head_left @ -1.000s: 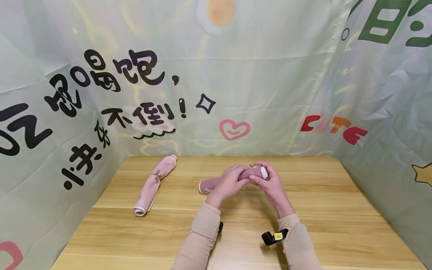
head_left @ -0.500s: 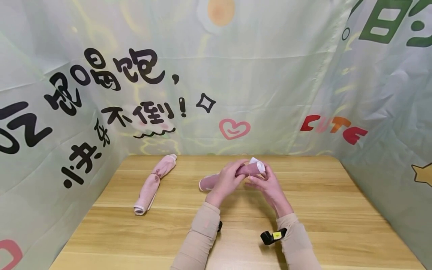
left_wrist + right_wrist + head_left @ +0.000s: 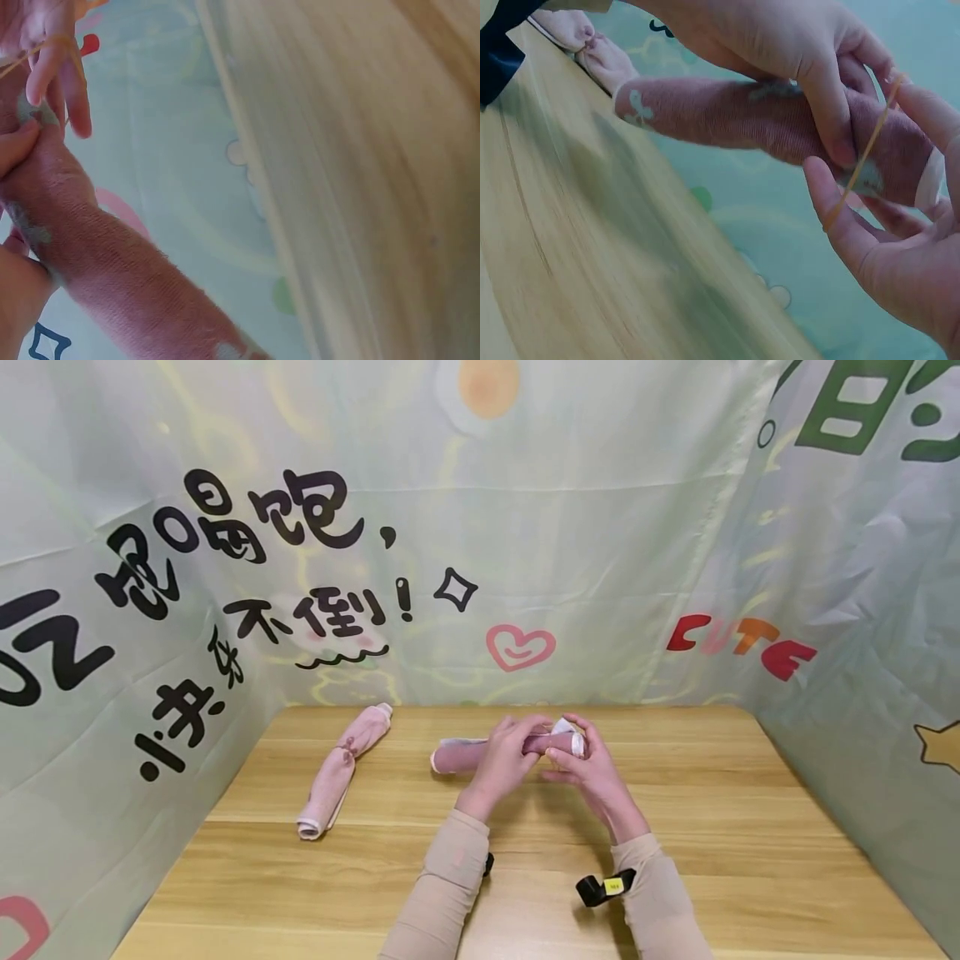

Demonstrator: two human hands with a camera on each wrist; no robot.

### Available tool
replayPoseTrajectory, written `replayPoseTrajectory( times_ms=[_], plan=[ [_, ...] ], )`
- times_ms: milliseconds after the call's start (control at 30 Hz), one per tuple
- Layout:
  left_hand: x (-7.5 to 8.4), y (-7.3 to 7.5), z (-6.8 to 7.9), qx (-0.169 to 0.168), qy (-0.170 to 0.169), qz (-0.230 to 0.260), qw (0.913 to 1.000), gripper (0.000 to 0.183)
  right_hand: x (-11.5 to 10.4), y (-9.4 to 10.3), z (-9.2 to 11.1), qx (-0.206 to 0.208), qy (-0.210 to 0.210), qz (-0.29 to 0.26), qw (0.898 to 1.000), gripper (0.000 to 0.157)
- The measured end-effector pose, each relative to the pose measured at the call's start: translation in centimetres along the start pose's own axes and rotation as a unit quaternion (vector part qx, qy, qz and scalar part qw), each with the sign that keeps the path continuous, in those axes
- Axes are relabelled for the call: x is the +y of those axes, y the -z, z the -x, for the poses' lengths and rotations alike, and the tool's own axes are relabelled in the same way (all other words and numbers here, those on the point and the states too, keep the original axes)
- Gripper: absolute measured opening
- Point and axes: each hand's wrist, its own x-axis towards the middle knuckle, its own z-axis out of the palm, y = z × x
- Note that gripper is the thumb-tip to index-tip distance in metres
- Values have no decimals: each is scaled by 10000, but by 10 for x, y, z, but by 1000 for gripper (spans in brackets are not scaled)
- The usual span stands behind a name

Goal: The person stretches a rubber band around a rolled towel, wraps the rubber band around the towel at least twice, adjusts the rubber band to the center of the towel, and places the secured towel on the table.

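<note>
My left hand (image 3: 508, 764) grips a rolled mauve towel (image 3: 460, 756) near its middle, its thumb pressed on the near side. Pale printed shapes show on the towel, which is raised in the right wrist view. My right hand (image 3: 600, 777) is at the towel's right end, near the white edge. A thin tan rubber band (image 3: 865, 154) is stretched between the right thumb and a finger, crossing in front of the towel. In the left wrist view the band (image 3: 22, 58) runs over the right fingers. The rest of the loop is hidden behind the towel.
Another rolled pink towel (image 3: 330, 789), pinched in at its middle, lies on the left of the wooden table (image 3: 337, 893). Printed cloth (image 3: 615, 543) hangs behind the table and along both sides. A black strap device (image 3: 600, 889) sits at the right wrist.
The mauve towel's right end tipped up, then came down again, and its left end has shifted slightly left. The right fingers have shifted about that end; a white flap shows there now.
</note>
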Motion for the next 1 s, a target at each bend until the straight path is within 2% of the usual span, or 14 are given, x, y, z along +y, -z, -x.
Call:
replayPoseTrajectory(
  times_ms=[167, 267, 400, 633, 1000],
  plan=[
    [4, 0, 0, -214, -123, -166, 9996, 49, -3, -5, 1, 158, 119, -195, 9996, 72],
    [5, 0, 0, -402, 3, -164, 9991, 53, -4, -8, 2, 208, 232, -276, 9991, 70],
    [5, -1, 2, -410, 71, -210, 9989, 46, -5, -9, 3, 283, 330, -328, 9985, 70],
    [2, -2, 4, -88, -164, -283, 9994, 27, -2, -12, 2, 362, 156, -269, 9989, 77],
    [-5, 1, 0, 530, -265, -263, 9979, 29, 7, -17, -1, 471, -167, -126, 9987, 75]
  ],
)
